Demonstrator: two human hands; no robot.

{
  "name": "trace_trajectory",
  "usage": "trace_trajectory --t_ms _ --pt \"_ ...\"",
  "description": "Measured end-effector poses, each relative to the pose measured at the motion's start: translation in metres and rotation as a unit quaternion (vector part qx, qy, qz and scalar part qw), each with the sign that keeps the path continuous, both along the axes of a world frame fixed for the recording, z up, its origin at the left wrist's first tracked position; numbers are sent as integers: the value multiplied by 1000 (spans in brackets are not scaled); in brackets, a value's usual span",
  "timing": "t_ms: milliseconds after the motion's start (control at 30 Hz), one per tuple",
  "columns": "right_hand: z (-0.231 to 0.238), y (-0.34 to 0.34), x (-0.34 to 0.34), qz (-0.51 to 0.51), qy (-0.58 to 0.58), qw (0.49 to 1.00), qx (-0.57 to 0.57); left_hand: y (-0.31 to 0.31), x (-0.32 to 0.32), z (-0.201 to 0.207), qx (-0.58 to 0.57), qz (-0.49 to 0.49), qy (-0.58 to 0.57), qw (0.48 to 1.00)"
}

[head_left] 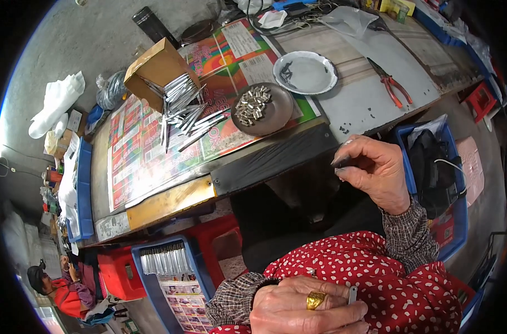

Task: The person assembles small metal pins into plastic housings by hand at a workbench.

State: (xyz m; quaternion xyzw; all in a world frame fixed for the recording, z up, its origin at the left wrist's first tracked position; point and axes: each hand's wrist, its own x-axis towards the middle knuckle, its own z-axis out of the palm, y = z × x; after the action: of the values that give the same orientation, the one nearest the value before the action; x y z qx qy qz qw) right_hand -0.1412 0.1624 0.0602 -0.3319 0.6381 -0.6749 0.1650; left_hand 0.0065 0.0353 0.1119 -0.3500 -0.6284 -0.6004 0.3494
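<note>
My left hand (306, 306), wearing a gold ring, is low in front of my red dotted apron. Its fingers close around a thin silver metal strip (352, 295) whose end sticks up with a small hole in it. Just off the table's front edge, my right hand (376, 170) is raised with thumb and forefinger pinched. The fingertips are dark, and what they hold is too small to name. Nearest to it on the table lies a grey sheet (354, 97) with dark crumbs. A brown plate (284, 114) carries short metal pieces (253, 104); a white dish (312, 72) contains dark bits.
Red-handled pliers (394, 89) lie at the right. An open cardboard box (136, 75) spills silver strips (181, 103). Blue crates stand below the table, one at right (461, 234), one with packed strips (203, 273). Another person (69, 289) sits far left near a red stool (117, 273).
</note>
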Motion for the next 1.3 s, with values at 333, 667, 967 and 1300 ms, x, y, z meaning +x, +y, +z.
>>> trace_trajectory --t_ms 333,667,967,1300 --pt "0 -1 2 17 -1 1000 8 2 1 -3 3 0 7 1000" --pt "3 -4 4 27 -7 1000 -8 6 3 -5 18 18 30 999" --pt "1 -4 5 32 -23 999 -23 4 7 -3 44 -5 -6 999" --pt "3 -2 8 38 -13 998 -46 -2 1 -2 11 -78 -8 997"
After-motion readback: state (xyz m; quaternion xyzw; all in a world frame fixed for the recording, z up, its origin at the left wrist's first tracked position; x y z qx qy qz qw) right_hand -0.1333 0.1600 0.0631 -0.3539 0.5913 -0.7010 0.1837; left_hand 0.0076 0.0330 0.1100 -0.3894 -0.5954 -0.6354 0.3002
